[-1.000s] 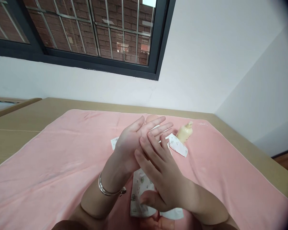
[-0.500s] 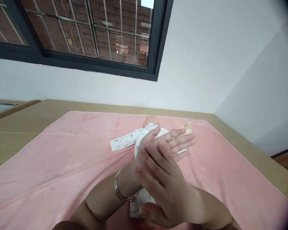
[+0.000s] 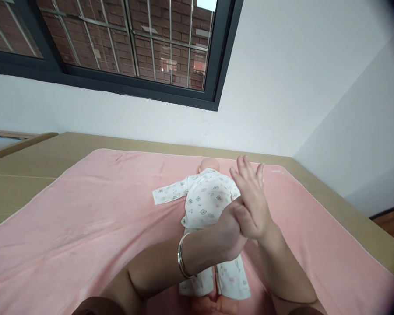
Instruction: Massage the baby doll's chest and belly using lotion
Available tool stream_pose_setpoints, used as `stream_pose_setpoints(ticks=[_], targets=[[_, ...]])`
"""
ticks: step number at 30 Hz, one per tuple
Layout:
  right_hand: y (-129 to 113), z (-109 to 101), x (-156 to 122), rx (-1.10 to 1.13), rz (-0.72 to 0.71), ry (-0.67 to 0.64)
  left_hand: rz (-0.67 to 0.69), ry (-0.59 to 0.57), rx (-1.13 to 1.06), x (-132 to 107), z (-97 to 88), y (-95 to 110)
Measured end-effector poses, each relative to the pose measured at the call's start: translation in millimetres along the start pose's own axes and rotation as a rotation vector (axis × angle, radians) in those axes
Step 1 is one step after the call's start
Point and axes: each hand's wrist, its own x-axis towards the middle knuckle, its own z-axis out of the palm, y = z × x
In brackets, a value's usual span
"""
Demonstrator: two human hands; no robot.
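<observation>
My left hand [image 3: 228,229], a silver bangle on its wrist, is closed in a fist around the thumb of my right hand. My right hand [image 3: 253,203] is upright, its fingers stretched out and somewhat apart, with nothing in it. Both hands are raised over a baby doll [image 3: 209,165] lying on its back. White patterned clothes [image 3: 205,201] cover the doll, top and trousers. One sleeve reaches out to the left; the doll's other arm is hidden behind my hands. Its bare feet [image 3: 226,305] show at the bottom.
A pink cloth [image 3: 95,210] lies under the doll on a wooden table [image 3: 26,183]. Behind stands a white wall [image 3: 259,78] with a dark-framed barred window [image 3: 213,65]. A raised wooden edge [image 3: 22,146] is at far left.
My left hand was stretched out flat with my right hand against it. Now it is closed on the right thumb, and my right hand has turned fingers up and moved right and farther away.
</observation>
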Motion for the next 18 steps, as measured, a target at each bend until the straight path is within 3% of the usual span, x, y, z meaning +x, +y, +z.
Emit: stream_pose_setpoints(ticks=[1, 4, 6, 13, 18], targets=[[6.2, 1.5, 1.8, -0.032, 0.033, 0.024, -0.015, -0.013, -0.079, 4.0, -3.3, 1.6], [21.6, 10.4, 5.6, -0.073, 0.047, 0.099, -0.238, -0.165, -0.771, 8.4, -15.5, 3.9], [28.4, 19.9, 7.1, -0.063, 0.024, 0.130, -0.343, -0.241, -1.058, 10.9, -25.0, 4.2], [21.3, 50.3, 5.8, 0.080, 0.178, 0.055, -0.604, -0.232, -1.207, 30.7, -59.2, 8.0], [-6.8, 55.6, 0.1, 0.007, 0.064, 0.025, -0.666, -0.213, -1.275, 35.4, -85.6, 11.1]])
